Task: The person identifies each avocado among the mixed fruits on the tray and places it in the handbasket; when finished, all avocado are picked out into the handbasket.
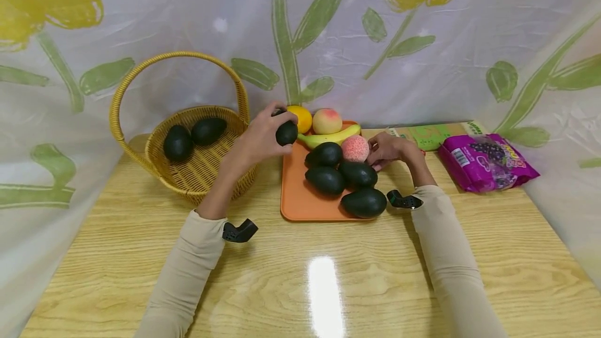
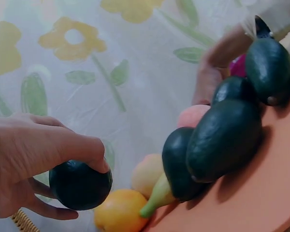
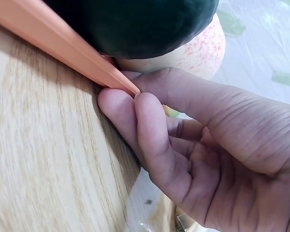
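My left hand (image 1: 263, 134) grips a dark green avocado (image 1: 286, 132), held up at the back left corner of the orange tray (image 1: 300, 205). In the left wrist view, thumb and fingers curl round this avocado (image 2: 80, 184). My right hand (image 1: 387, 148) is at the tray's right side. Seen from the right wrist, its thumb and fingers pinch the tray rim (image 3: 72, 53). On the tray lie several more avocados (image 1: 363, 203), a pinkish peach (image 1: 355, 148) close to the right fingers, a paler peach (image 1: 327, 121), a banana (image 1: 331, 135) and an orange (image 1: 300, 118).
A wicker basket (image 1: 208, 168) with a tall handle stands at the left and holds two avocados (image 1: 178, 143). To the right lies a purple grape-printed packet (image 1: 488, 163), beside a green and brown flat package (image 1: 429, 136). A flower-patterned cloth (image 1: 328, 40) hangs behind the wooden table (image 1: 263, 275).
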A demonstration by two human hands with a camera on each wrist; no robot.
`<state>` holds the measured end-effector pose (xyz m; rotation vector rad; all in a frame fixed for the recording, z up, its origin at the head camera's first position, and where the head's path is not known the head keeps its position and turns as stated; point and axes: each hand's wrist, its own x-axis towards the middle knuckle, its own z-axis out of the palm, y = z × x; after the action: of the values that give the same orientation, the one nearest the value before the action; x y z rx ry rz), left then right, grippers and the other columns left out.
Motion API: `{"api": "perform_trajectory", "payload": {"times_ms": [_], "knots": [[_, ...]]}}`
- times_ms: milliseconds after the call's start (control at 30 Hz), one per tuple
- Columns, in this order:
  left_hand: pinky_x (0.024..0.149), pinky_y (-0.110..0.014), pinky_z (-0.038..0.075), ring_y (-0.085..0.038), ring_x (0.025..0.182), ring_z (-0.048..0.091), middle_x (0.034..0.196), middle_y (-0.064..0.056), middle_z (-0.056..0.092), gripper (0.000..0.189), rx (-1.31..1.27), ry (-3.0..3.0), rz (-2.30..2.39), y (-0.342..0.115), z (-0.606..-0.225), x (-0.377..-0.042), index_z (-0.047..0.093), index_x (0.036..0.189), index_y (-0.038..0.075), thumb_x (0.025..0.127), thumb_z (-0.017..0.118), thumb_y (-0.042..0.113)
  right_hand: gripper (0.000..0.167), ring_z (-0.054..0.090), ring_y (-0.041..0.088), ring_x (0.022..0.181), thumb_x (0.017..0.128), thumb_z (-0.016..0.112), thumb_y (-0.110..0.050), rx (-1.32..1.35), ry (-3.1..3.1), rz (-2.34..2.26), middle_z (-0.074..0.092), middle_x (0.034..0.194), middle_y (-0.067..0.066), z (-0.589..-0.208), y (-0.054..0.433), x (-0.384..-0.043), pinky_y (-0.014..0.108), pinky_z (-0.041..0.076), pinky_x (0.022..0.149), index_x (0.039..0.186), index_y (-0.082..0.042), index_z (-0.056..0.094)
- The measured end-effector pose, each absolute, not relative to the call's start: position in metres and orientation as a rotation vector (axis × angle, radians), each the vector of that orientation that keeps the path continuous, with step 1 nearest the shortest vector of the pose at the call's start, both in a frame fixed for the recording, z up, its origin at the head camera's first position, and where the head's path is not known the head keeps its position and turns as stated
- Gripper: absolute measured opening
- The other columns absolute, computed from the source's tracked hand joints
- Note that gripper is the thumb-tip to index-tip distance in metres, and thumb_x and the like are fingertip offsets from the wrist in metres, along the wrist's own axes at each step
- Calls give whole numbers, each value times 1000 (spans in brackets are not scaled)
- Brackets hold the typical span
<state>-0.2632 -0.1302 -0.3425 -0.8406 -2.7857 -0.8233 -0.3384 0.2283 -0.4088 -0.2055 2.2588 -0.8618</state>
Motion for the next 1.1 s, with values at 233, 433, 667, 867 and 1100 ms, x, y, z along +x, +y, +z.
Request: {"api": "perform_trajectory", "payload": {"times_ms": [233,433,667,867,1100], "knots": [[92,-49,58,-39,114,58,146,-18,46,51,-810,-2767,-834,-142,-335,-263,65,131,9,82,79,14,36,66,9,73,89,75,-9,-229,2270,-870,61,98,5,-408,229,-337,22,61,68,119,1,58],[94,-51,57,-38,116,58,146,-18,49,55,-753,-2787,-797,-153,-329,-261,63,137,10,85,77,16,37,66,10,73,89,76,-9,-233,2275,-853,61,98,7,-407,229,-336,23,62,69,120,1,58],[97,-58,55,-45,126,53,150,-20,47,53,-682,-2816,-805,-168,-326,-259,63,138,10,87,78,18,33,66,8,72,88,75,-10,-242,2272,-866,61,96,4,-413,229,-337,23,61,68,115,0,59],[100,-60,53,-46,124,54,150,-23,45,51,-645,-2793,-827,-175,-322,-259,63,135,9,88,78,16,34,67,8,72,87,76,-11,-240,2274,-858,61,95,5,-411,229,-336,22,61,68,115,0,59],[102,-61,51,-45,126,51,149,-22,45,51,-619,-2818,-853,-185,-317,-258,62,135,10,88,79,19,36,67,9,73,88,76,-10,-242,2271,-858,61,96,6,-409,230,-337,22,61,69,118,1,58]]}}
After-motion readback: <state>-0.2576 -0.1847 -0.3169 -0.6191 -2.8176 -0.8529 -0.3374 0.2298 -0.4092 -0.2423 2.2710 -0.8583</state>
